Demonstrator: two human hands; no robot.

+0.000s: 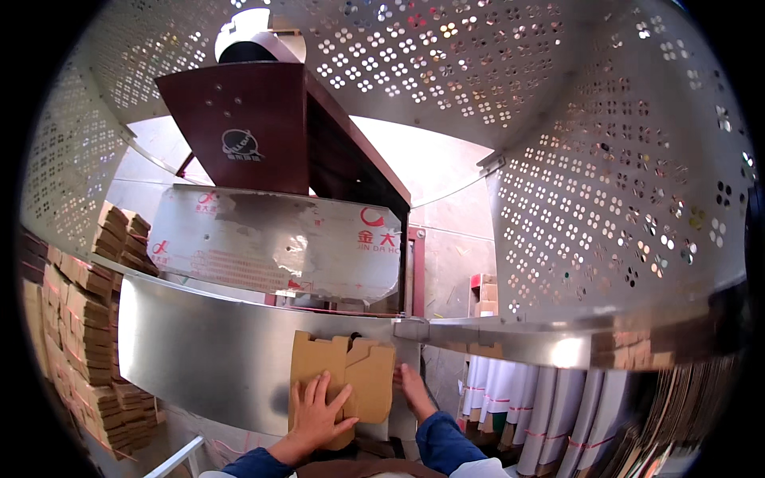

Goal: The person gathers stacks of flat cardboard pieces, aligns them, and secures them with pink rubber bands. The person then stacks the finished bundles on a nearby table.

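Note:
A flat brown cardboard blank [368, 398] with notched, die-cut edges lies on the metal table close in front of me, apparently over a second brown piece [306, 358] at its left. My left hand [319, 416] rests flat on the cardboard with the fingers spread. At the blank's right edge is my right hand [413, 392], its fingers drawn together against that edge. The underside of its grip is hidden. A small dark part [355, 338] shows behind the top edge of the cardboard.
Beyond the shiny metal table [207, 350] stands a dark red machine housing [247, 127] above a film-covered plate [279, 247]. Perforated metal guards [590, 199] curve around it. Bundled cardboard stacks [88, 342] stand at left; strapped white sheet bundles [550, 414] at lower right.

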